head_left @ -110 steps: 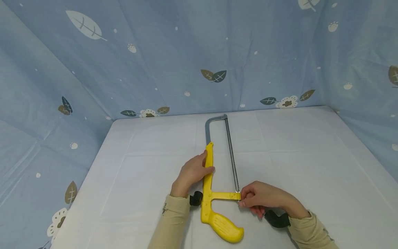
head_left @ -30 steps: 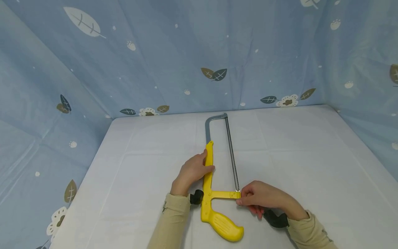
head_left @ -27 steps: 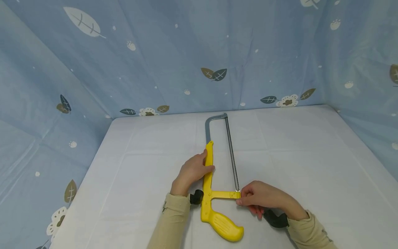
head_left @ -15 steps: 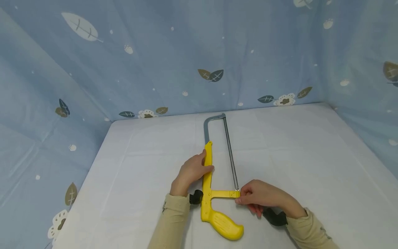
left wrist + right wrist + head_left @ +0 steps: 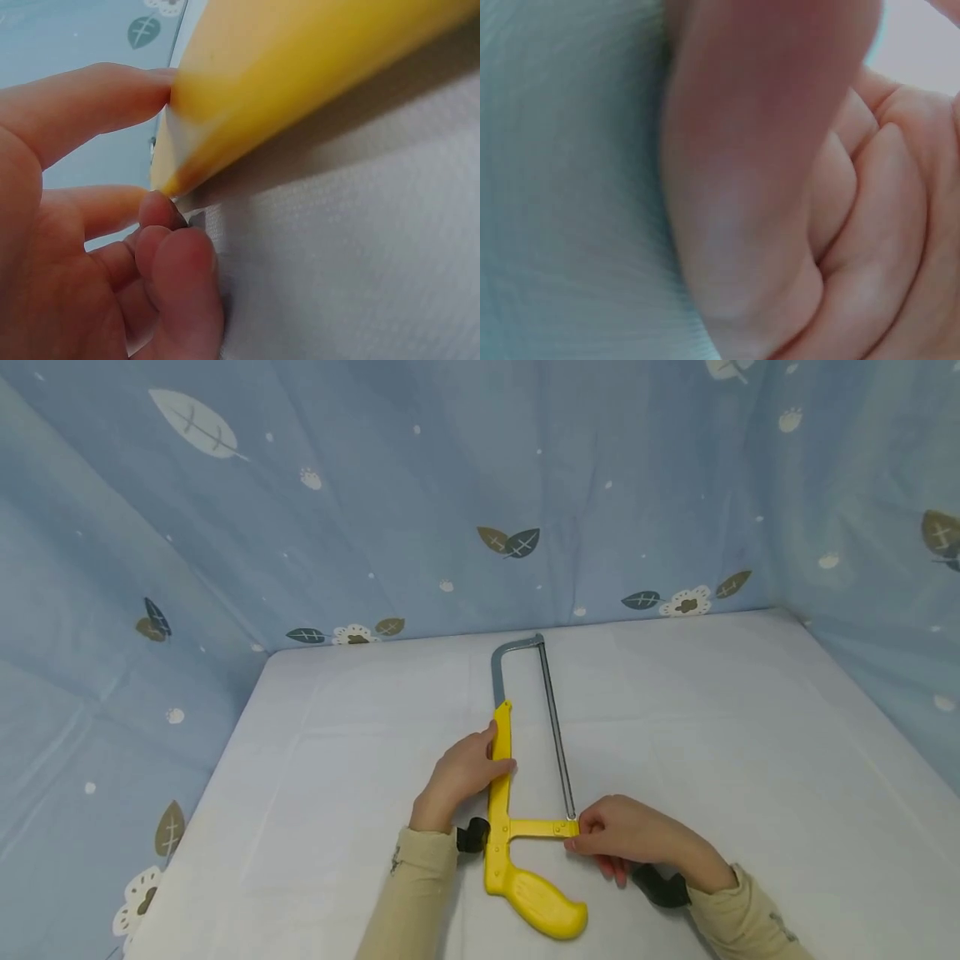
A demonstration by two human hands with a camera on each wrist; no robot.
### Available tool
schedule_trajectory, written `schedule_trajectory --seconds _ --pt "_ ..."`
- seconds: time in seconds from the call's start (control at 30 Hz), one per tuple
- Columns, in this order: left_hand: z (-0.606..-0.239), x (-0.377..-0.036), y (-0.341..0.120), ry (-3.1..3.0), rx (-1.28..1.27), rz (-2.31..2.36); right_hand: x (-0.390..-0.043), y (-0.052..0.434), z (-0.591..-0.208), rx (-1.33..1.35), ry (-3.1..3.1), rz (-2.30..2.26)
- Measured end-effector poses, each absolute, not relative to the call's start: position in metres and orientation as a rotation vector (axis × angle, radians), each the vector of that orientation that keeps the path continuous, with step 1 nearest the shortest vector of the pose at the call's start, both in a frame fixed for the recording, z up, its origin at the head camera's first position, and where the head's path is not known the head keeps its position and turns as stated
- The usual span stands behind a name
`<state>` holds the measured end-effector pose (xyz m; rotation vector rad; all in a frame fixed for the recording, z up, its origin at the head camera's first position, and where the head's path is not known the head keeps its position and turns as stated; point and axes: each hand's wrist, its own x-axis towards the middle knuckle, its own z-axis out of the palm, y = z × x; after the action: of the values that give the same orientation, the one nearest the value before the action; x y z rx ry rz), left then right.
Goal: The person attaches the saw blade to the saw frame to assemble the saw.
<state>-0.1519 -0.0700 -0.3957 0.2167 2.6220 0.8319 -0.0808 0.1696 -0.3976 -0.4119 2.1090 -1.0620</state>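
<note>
Yellow plastic-handled hacksaw with a grey metal frame (image 5: 501, 777) lying flat on the white cloth-covered table (image 5: 750, 735), roughly in the middle, pistol grip toward the near edge and grey bow pointing at the back wall. Thin steel blade (image 5: 556, 735) running along the right side of the frame. Left hand (image 5: 461, 772) gripping the long yellow bar about halfway up, thumb on top, fingers curled in against the edge, fingertips (image 5: 161, 214) tucked right where plastic meets cloth. Right hand (image 5: 630, 839) closed, pinching the end of the short yellow cross arm (image 5: 536, 829) right where the blade hooks in. Right wrist view just a blurry close-up of curled fingers, no help there. Blue leaf-print fabric backdrop (image 5: 450, 485) wrapped around 3 sides.
</note>
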Motion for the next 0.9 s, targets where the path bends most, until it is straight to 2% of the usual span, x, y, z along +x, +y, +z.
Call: schedule_trajectory --seconds 0.9 --pt "-0.3989 -0.1539 -0.0673 2.622 0.194 0.824 -0.0829 0.1749 -0.3975 -0.367 2.064 -1.071"
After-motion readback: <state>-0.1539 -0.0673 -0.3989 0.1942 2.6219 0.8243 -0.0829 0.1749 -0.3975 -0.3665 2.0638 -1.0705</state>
